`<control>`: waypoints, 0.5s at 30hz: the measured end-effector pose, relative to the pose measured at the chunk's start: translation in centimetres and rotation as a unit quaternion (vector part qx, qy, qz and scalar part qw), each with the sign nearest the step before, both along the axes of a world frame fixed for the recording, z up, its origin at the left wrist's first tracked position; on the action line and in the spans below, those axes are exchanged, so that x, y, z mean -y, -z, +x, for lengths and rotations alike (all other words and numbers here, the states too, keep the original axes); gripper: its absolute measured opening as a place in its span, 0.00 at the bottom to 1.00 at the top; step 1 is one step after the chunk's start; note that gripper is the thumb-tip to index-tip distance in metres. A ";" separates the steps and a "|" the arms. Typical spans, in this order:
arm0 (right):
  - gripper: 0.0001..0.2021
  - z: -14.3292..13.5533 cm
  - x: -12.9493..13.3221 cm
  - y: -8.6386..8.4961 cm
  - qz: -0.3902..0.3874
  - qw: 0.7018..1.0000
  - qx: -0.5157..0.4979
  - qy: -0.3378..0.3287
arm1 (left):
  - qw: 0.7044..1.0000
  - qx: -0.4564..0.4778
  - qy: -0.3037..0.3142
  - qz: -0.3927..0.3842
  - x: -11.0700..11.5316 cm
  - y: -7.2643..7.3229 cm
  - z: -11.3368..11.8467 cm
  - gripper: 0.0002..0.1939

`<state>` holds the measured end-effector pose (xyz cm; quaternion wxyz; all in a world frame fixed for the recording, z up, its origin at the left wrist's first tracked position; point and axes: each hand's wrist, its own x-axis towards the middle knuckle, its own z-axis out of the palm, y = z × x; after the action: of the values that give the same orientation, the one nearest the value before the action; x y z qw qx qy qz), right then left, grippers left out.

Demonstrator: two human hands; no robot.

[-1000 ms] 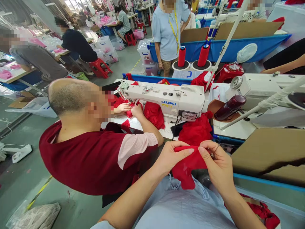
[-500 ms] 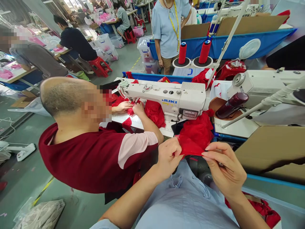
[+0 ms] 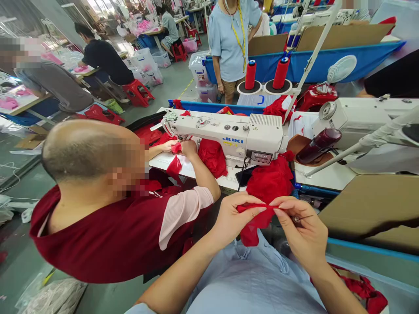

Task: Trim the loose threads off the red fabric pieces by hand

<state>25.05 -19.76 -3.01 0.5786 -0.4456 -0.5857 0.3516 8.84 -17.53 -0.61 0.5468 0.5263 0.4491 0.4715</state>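
A piece of thin red fabric (image 3: 250, 234) is stretched between my two hands, in front of my body. My left hand (image 3: 236, 216) pinches its edge between thumb and fingers. Close beside it, my right hand (image 3: 299, 226) pinches the same edge, fingertips nearly meeting the left ones. Part of the cloth hangs below the left fingers. Just behind lies a heap of red fabric (image 3: 271, 178) at the table edge; whether it joins the held piece I cannot tell. A dark phone-like object (image 3: 244, 177) sits beside the heap.
A seated co-worker in a dark red top (image 3: 108, 235) handles red cloth at a white sewing machine (image 3: 209, 126). A dark red bottle (image 3: 319, 146) and cardboard (image 3: 369, 209) are on the right. A bin (image 3: 393, 266) holds red pieces. Another person (image 3: 229, 43) stands beyond.
My hands have come together along the fabric edge, and a flap of it now hangs lower. The co-worker has leaned back toward the left.
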 end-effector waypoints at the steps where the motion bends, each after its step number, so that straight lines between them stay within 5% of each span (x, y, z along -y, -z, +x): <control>1: 0.08 -0.2 0.0 0.0 -0.015 1.000 -0.007 0.005 | 1.000 0.013 -0.004 -0.014 0.0 0.1 0.0 0.04; 8: 0.08 -0.4 -0.5 -0.3 -0.167 0.983 -0.020 0.069 | 0.956 0.145 0.036 -0.251 0.0 0.7 0.2 0.15; 15: 0.11 -0.1 -0.6 -0.5 -0.181 0.979 -0.036 0.084 | 0.982 0.097 0.039 -0.157 0.0 0.6 0.6 0.15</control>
<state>24.98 -19.17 -2.53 0.5368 -0.5775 -0.4516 0.4176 9.46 -17.55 -1.23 0.6811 0.4030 0.4419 0.4223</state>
